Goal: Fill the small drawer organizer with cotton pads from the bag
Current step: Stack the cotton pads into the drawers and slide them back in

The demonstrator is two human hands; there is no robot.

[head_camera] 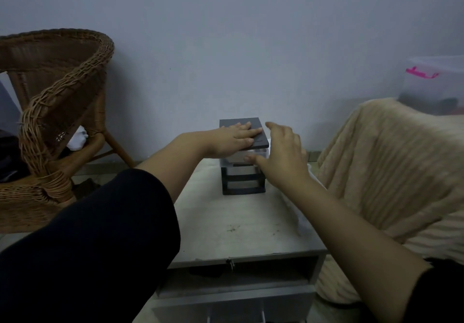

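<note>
While a wicker chair (50,111) stood at far left, the left hand (233,138) lay flat on the organizer's (243,182) dark lid, fingers straight, gripping nothing. The organizer sat at the far middle of the counter (238,227). It looked like stiff, light plastic that would probably slide on the smooth top if a drawer were tugged, so pressing down on the lid seemed wise. The drawer's front lip seemed the place to pinch. The right hand (281,154) hovered just right of it, fingers spread and empty, thumb near the top drawer's front. A pale filmy shape (295,212) under that forearm might have been the bag, but it was too blurred to tell.
</note>
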